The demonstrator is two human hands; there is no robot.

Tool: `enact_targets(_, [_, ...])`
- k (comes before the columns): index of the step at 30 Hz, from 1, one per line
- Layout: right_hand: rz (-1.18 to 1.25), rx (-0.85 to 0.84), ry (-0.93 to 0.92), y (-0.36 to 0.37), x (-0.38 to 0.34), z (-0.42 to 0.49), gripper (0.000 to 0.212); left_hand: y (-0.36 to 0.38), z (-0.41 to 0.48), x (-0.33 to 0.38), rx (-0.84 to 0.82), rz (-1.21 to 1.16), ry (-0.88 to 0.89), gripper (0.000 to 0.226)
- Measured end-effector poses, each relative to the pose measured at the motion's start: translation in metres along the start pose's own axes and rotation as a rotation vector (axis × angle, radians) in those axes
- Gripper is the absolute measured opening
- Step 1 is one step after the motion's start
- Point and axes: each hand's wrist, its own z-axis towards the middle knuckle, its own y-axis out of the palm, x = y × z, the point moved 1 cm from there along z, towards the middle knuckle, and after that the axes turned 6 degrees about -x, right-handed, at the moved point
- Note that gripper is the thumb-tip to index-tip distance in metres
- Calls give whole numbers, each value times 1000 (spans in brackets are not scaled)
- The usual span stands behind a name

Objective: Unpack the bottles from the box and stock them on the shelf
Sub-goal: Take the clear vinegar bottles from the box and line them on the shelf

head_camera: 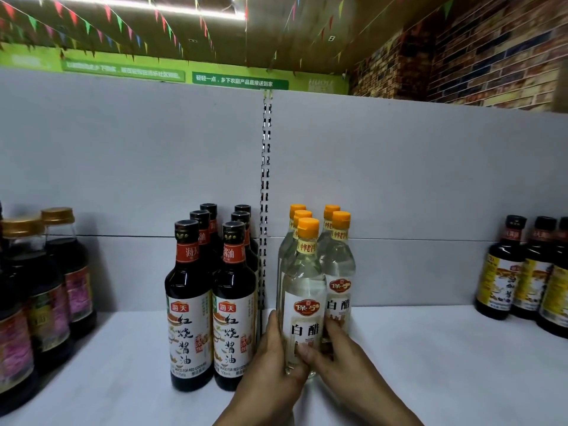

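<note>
Vinegar bottle: a clear plastic vinegar bottle (pixel 304 290) with an orange screw cap and a white label stood upright at the front of its group on the shelf, just right of the middle, held low down by both hands.
Shelf: a white shelf board (pixel 123 379) with a grey back panel (pixel 138 149) carried every group.
Far left: dark round gold-capped bottles (pixel 46 296) with purple labels stood at the frame's edge.
Left of middle: six dark glass soy sauce bottles (pixel 190 302) with black caps, red neck bands and white labels stood in two rows of three running back to the panel.
Upright: a slotted metal strip (pixel 266 179) ran down the panel between soy sauce and vinegar.
Left hand: the left hand (pixel 273 361) wrapped the bottle's lower left side, thumb across the front.
Right hand: the right hand (pixel 338 352) gripped its lower right side, fingers slipped between it and its neighbour, thumb on the front.
Other vinegar: four matching orange-capped bottles (pixel 338 265) stood behind and just right of it.
Far right: dark yellow-labelled bottles (pixel 519 272) with black caps stood well apart, against the panel.
</note>
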Motion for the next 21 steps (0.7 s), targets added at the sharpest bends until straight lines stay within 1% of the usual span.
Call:
enact_targets(1, [-2,3,-7,-1,-2,-3,78,-1,-1,0,-1,5,-1,99])
enact_targets(2, [-8,9,-8,-2,-5,-6,74,-2,-2,-1,-3,0,1,101])
enact_targets(5, [-17,42,-8,-7,-13,-16,58,-2,-6,2,-4,41,22,99])
enact_targets(7, [-38,71,-4,-10,-19,-23,55,-2,-11,5,27,48,61,95])
enact_targets(10, [-56,117,8,-13,-27,-38,48,-3,-20,11,59,73,87,95])
enact_targets(16, [-103,187,61,-13,-31,-73,63,3,-45,36,100,100,168,90])
enact_targets(21, [-131,251,127,-20,-29,-108,55,24,-63,58,85,96,293,82])
